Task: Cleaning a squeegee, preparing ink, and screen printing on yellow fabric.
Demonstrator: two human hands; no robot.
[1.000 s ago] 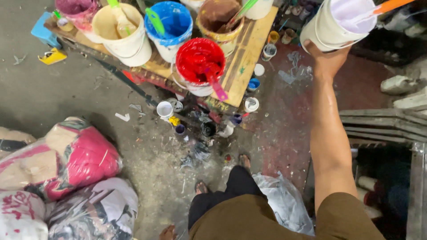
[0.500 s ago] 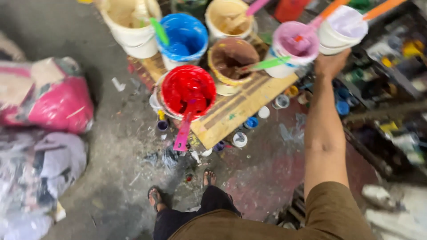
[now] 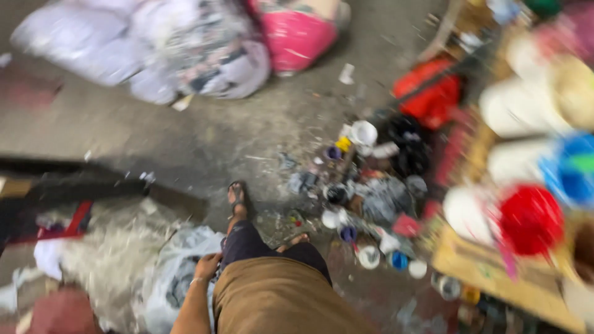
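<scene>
The left hand (image 3: 207, 266) hangs loosely curled and empty at seven o'clock beside a crumpled plastic bag (image 3: 170, 272), while the white bucket held earlier is gone, the right hand unseen

The person wears a brown shirt (image 3: 278, 297), dark trousers (image 3: 247, 244) and sandals (image 3: 237, 195).

I count one hand (image 3: 207, 266) in view, my left, hanging by my hip. Two feet (image 3: 237, 196) show below my shorts. On the wooden board (image 3: 489, 278) I make out one red bucket (image 3: 531, 219), one blue bucket (image 3: 572, 170) and three pale buckets (image 3: 513, 108). The small pots (image 3: 363, 132) on the floor are too blurred to count.
</scene>
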